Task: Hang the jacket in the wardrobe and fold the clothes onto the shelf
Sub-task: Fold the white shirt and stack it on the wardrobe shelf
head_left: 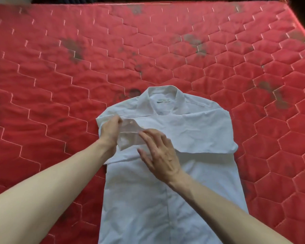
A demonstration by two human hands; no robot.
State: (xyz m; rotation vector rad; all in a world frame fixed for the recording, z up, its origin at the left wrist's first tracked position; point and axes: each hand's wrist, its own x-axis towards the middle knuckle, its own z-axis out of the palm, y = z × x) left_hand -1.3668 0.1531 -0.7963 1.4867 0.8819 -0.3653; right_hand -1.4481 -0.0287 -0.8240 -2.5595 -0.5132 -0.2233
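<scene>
left hand [110,132] pinching the shirt cuff [128,131] | right hand [158,154] flat, fingers spread on white shirt [192,131] | red mattress [148,50]

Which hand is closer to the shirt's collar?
Left. The left hand holds the cuff just below and left of the collar; the right hand lies flat on the shirt lower down, farther from it.

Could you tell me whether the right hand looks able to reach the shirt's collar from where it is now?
Probably yes. The right hand rests open on the folded sleeve of the white shirt, and the collar lies just beyond it on the red mattress, uncovered. The left hand grips the cuff off to the side.
</scene>
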